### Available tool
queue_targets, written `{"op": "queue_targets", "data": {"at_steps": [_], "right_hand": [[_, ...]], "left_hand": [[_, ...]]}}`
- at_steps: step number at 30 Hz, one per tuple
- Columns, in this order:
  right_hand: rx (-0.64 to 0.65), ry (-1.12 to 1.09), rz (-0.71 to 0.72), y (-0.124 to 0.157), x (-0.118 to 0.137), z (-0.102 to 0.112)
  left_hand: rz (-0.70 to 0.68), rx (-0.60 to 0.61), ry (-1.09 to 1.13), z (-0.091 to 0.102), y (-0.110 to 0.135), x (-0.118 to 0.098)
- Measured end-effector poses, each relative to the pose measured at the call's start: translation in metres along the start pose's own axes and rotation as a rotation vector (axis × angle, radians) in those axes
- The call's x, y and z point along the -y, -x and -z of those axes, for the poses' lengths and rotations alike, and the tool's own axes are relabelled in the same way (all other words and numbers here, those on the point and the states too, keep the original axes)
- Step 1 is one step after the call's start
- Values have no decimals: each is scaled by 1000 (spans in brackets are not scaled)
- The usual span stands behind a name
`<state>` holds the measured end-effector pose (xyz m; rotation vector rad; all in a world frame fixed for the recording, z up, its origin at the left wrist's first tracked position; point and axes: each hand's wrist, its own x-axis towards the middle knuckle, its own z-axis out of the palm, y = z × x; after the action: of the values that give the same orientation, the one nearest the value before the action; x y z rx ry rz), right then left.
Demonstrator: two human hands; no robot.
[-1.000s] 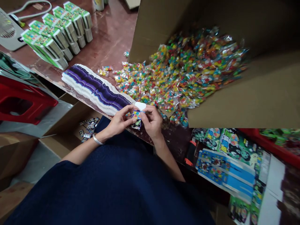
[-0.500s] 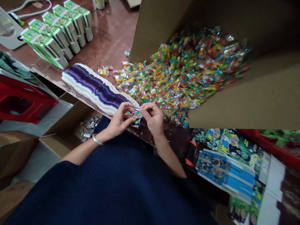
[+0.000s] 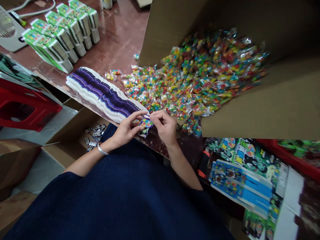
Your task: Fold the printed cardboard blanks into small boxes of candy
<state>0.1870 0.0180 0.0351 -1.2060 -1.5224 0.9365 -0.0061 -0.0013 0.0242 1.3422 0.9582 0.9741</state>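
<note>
Between my hands is a small printed candy box, purple with bright lettering, over the table's near edge. My left hand grips its left side between thumb and fingers. At its upper end, my right hand pinches a pale flap or edge; the fingertips partly cover it. Just beyond lies a long fanned row of flat purple-and-white cartons. Right behind my hands spreads a heap of clear sachets of colourful candy, spilling from a large cardboard box tipped on its side.
Green-and-white carton stacks stand at the back left beside a small fan. An open carton below the table edge holds several packed pieces. A cutter and blue flattened card lie right. A red stool stands left.
My right hand has shifted slightly to the right and down, its fingers still at the box's upper end. My left hand stays around the same box.
</note>
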Motion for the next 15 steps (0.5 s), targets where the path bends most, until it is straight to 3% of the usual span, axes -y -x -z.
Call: {"op": "queue_targets", "data": {"at_steps": [5, 8, 12, 15], "right_hand": [[84, 9, 6, 14, -10, -1], [107, -27, -111, 13, -26, 7], [-8, 174, -187, 4, -56, 17], [64, 363, -134, -3, -71, 13]], "left_hand": [[10, 8, -54, 9, 4, -4], [-9, 125, -316, 45, 22, -14], [12, 82, -803, 111, 58, -23], [4, 19, -1034, 125, 64, -17]]}}
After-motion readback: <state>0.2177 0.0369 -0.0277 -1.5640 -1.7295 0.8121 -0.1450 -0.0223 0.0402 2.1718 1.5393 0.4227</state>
